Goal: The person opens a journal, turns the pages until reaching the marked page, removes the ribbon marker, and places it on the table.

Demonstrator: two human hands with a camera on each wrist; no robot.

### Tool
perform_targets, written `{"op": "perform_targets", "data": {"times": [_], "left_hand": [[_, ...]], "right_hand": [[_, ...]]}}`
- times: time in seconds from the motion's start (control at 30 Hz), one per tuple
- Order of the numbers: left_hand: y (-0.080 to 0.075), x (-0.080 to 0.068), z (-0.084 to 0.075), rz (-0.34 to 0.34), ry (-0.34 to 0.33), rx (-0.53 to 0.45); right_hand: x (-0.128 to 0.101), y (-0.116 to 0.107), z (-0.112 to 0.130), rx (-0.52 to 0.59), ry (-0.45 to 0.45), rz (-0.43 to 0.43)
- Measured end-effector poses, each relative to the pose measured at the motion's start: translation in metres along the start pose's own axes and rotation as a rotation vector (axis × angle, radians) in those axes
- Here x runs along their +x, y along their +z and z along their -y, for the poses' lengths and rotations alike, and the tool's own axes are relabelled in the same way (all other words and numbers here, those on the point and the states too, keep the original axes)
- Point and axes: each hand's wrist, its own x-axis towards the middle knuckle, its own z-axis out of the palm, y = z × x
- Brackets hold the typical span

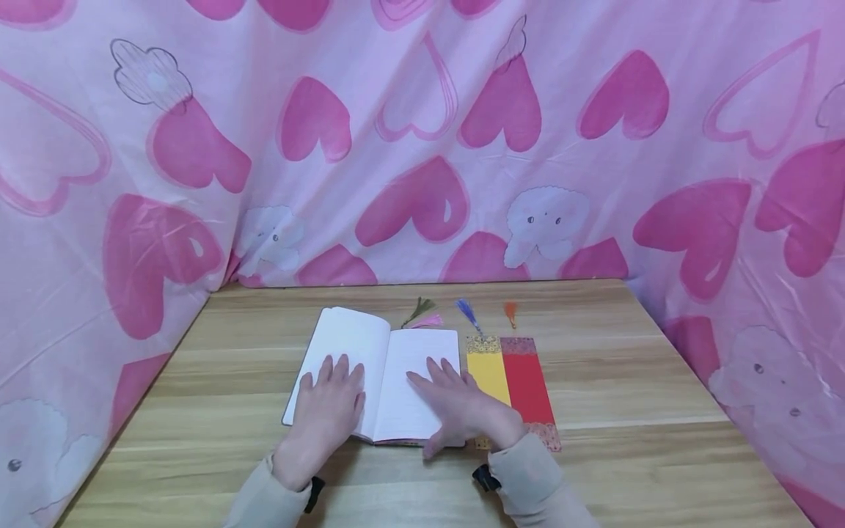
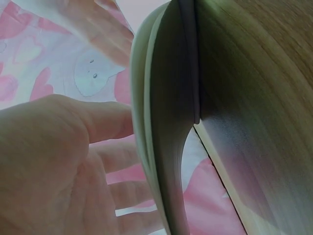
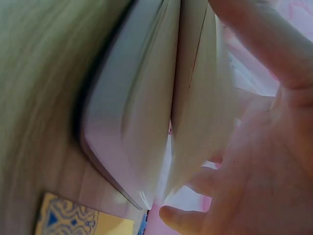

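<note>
Both hands flat on open notebook (image 1: 372, 374), mid-table, near front edge. Left hand (image 1: 328, 402) pressed on left page, fingers straight and spread, nothing gripped. Right hand (image 1: 455, 403) pressed on right page, fingers straight, pointing up-left toward spine, nothing gripped either. Pages white, blank or faintly lined; cannot tell. Left page bulged up near spine. Seen edge-on in left wrist view: page stack (image 2: 164, 147) curved, left-hand fingers (image 2: 105, 122) laid against it. Same in right wrist view: pages (image 3: 161, 112) fanned, palm and fingers (image 3: 254, 161) on them, loose.

Just right of notebook: yellow bookmark (image 1: 488, 374), touching or almost touching page edge, lower end under right wrist. Red bookmark (image 1: 526, 385) side by side with yellow, edges touching. Patterned bands at top ends. Blue tassel (image 1: 468, 314) above yellow, orange tassel (image 1: 510, 313) above red. Green tassel (image 1: 419, 311) and pink tassel (image 1: 428, 321) poking out past notebook top edge.

Wooden table (image 1: 627, 367) underneath. Beige sleeves (image 1: 528, 480) at both wrists, black straps on them. Pink heart-print cloth (image 1: 409, 147) hung behind and at both sides.
</note>
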Motion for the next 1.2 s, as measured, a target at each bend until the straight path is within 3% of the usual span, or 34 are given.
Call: {"op": "perform_targets", "data": {"times": [0.2,0.63,0.73,0.9,0.97,1.2], "left_hand": [[0.001,-0.001,0.0,-0.043,0.006,0.023],[0.002,0.001,0.002,-0.096,0.05,0.024],[0.001,0.002,0.0,-0.077,0.106,-0.023],[0.005,0.004,-0.004,-0.104,0.324,-0.108],[0.008,0.004,-0.005,-0.132,0.379,-0.11],[0.012,0.004,-0.013,-0.188,0.368,-0.153]], "right_hand": [[0.001,0.001,0.002,-0.021,0.027,0.031],[-0.005,-0.005,-0.003,0.148,0.072,0.004],[-0.004,-0.006,-0.004,0.148,0.065,-0.029],[-0.004,-0.008,-0.007,0.14,0.032,-0.084],[-0.004,-0.008,-0.008,0.142,0.006,-0.106],[-0.004,-0.009,-0.009,0.111,-0.042,-0.189]]}}
